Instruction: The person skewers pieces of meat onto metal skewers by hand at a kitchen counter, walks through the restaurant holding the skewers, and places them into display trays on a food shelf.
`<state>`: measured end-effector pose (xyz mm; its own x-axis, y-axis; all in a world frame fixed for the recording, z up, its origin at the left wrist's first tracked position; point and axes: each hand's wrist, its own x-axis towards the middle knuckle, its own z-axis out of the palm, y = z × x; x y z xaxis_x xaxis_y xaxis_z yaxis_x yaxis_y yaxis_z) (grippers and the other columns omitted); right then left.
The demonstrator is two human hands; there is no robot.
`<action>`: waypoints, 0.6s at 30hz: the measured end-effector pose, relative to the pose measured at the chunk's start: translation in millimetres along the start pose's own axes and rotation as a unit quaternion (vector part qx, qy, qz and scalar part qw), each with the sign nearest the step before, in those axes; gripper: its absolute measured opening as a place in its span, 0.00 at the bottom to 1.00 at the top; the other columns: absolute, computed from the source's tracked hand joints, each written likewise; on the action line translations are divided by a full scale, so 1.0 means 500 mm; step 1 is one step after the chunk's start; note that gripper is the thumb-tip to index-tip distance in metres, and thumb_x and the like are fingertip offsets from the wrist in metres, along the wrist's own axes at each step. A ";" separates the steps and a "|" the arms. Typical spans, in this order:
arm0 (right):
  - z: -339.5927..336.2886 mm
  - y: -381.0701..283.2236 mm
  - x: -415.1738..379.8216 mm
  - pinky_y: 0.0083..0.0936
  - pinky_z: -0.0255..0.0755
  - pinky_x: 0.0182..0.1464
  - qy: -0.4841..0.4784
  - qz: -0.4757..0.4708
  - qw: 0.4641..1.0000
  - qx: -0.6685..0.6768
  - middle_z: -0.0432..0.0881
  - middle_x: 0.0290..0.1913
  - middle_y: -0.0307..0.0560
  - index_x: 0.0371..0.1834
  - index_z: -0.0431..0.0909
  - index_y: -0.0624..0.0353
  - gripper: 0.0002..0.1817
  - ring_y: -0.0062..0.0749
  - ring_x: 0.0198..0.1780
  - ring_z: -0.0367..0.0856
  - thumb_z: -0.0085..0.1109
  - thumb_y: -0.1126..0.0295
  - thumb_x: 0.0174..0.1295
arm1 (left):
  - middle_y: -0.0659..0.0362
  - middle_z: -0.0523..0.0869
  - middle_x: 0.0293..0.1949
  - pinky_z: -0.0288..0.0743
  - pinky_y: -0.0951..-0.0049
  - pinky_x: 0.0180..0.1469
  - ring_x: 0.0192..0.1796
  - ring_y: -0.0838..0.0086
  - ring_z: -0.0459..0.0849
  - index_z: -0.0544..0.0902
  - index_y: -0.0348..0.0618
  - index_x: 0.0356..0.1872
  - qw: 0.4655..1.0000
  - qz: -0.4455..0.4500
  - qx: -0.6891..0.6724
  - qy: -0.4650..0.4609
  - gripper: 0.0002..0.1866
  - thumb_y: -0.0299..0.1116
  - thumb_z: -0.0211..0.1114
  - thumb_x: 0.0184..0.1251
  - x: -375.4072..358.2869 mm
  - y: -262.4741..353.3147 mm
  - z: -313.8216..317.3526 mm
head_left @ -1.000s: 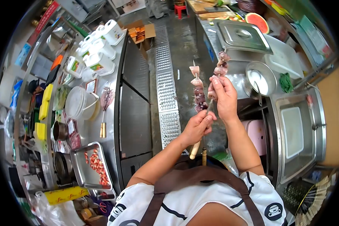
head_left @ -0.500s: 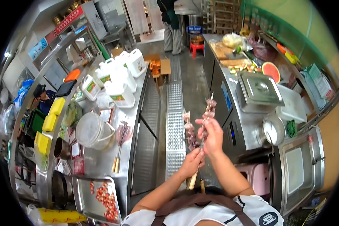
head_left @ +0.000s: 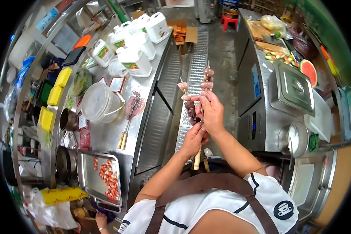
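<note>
Two metal skewers with wooden handles (head_left: 197,160) rise in front of my chest, threaded with pieces of raw meat. Around their lower shafts, just above the handles, my left hand (head_left: 194,140) is closed. My right hand (head_left: 212,114) sits higher, fingers pinched on the right skewer below its top pale pink meat pieces (head_left: 207,78). On the left skewer, pale pieces sit near the tip and dark red meat (head_left: 191,112) lower down, beside my right fingers. Both pointed tips stick out bare. My fingers hide part of the right skewer's meat.
On the left counter lie more loaded skewers (head_left: 134,107), a bucket (head_left: 97,102), white jugs (head_left: 133,62) and a tray (head_left: 81,163) of red-and-white pieces. Another person's hand (head_left: 100,220) shows at lower left. A lidded steel container (head_left: 290,87) and pot (head_left: 296,136) stand right.
The view has tilted down and shifted. Both hands keep their holds on the skewers, which appear more upright. Another person's hand has come into view at the lower left.
</note>
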<state>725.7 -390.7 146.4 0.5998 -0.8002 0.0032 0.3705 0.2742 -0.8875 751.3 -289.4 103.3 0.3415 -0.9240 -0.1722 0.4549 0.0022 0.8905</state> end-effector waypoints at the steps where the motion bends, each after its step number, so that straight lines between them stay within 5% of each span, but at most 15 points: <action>1: 0.002 0.002 0.007 0.08 0.58 0.17 -0.010 0.006 1.000 0.004 0.78 0.31 0.39 0.46 0.70 0.64 0.10 0.10 0.19 0.65 0.42 0.72 0.66 | 0.67 0.67 0.20 0.56 0.83 0.20 0.18 0.83 0.63 0.70 0.38 0.42 1.000 0.000 -0.024 0.000 0.09 0.33 0.47 0.70 0.008 -0.003 -0.004; 8: -0.015 -0.014 0.054 0.14 0.70 0.29 -0.114 0.020 0.992 0.048 0.76 0.42 0.48 0.60 0.56 0.66 0.22 0.18 0.27 0.73 0.46 0.76 0.63 | 0.66 0.65 0.20 0.54 0.83 0.20 0.18 0.83 0.60 0.71 0.40 0.39 0.997 -0.003 -0.069 0.043 0.08 0.34 0.47 0.70 0.051 0.003 -0.005; 10: -0.032 0.003 0.065 0.15 0.72 0.34 -0.080 -0.054 0.995 -0.023 0.75 0.44 0.49 0.62 0.54 0.66 0.25 0.20 0.31 0.75 0.49 0.75 0.62 | 0.65 0.64 0.24 0.56 0.84 0.22 0.23 0.83 0.60 0.72 0.41 0.38 0.993 -0.009 -0.109 0.041 0.09 0.34 0.45 0.71 0.060 0.018 -0.007; 12: -0.061 0.007 0.069 0.16 0.73 0.35 -0.090 -0.060 0.990 -0.087 0.77 0.42 0.48 0.59 0.59 0.67 0.24 0.21 0.32 0.76 0.53 0.74 0.60 | 0.65 0.65 0.24 0.56 0.84 0.22 0.23 0.83 0.60 0.72 0.41 0.37 0.992 0.009 -0.118 0.040 0.09 0.34 0.45 0.71 0.069 0.022 -0.014; 14: -0.059 -0.024 0.069 0.16 0.72 0.34 -0.159 0.105 0.977 -0.095 0.78 0.36 0.44 0.52 0.66 0.67 0.19 0.18 0.30 0.74 0.55 0.73 0.59 | 0.65 0.65 0.24 0.56 0.84 0.22 0.23 0.83 0.60 0.72 0.41 0.37 0.991 0.016 -0.123 0.051 0.10 0.35 0.46 0.71 0.076 0.027 -0.014; 15: -0.056 -0.013 0.074 0.13 0.69 0.30 -0.146 0.096 0.978 -0.117 0.78 0.31 0.40 0.43 0.73 0.66 0.12 0.15 0.28 0.72 0.56 0.71 0.59 | 0.65 0.65 0.24 0.56 0.84 0.22 0.23 0.83 0.60 0.72 0.41 0.37 0.990 0.014 -0.127 0.058 0.10 0.35 0.46 0.71 0.078 0.024 -0.014; 18: -0.050 -0.001 0.094 0.12 0.66 0.27 -0.154 0.111 0.972 -0.136 0.77 0.29 0.39 0.39 0.75 0.66 0.10 0.14 0.26 0.70 0.55 0.70 0.59 | 0.65 0.65 0.24 0.56 0.84 0.22 0.23 0.83 0.60 0.72 0.41 0.37 0.991 0.041 -0.120 0.051 0.10 0.36 0.46 0.71 0.087 0.022 -0.016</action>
<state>735.9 -441.5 135.5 0.8425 -0.5290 -0.1015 0.0313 0.2361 -0.9712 777.9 -326.6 102.0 0.4621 -0.8730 -0.1561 0.6009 0.1788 0.7791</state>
